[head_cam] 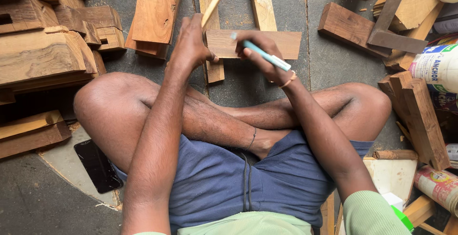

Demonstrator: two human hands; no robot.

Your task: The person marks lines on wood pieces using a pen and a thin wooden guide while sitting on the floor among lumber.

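Your left hand (pixel 191 42) is clamped on a thin pale wooden strip (pixel 214 2), its long axis slanting up and to the right, away from you. Your right hand (pixel 262 56) is closed around a light blue pen (pixel 263 54) that runs lengthwise from upper left to lower right, its tip end just beside the strip's lower part. The left hand is the nearer to the strip. Beyond both, a flat wooden board (pixel 286 43) lies on the grey floor (pixel 329 58), between your knees, with dark offcuts (pixel 350 27) towards the floor's right edge.
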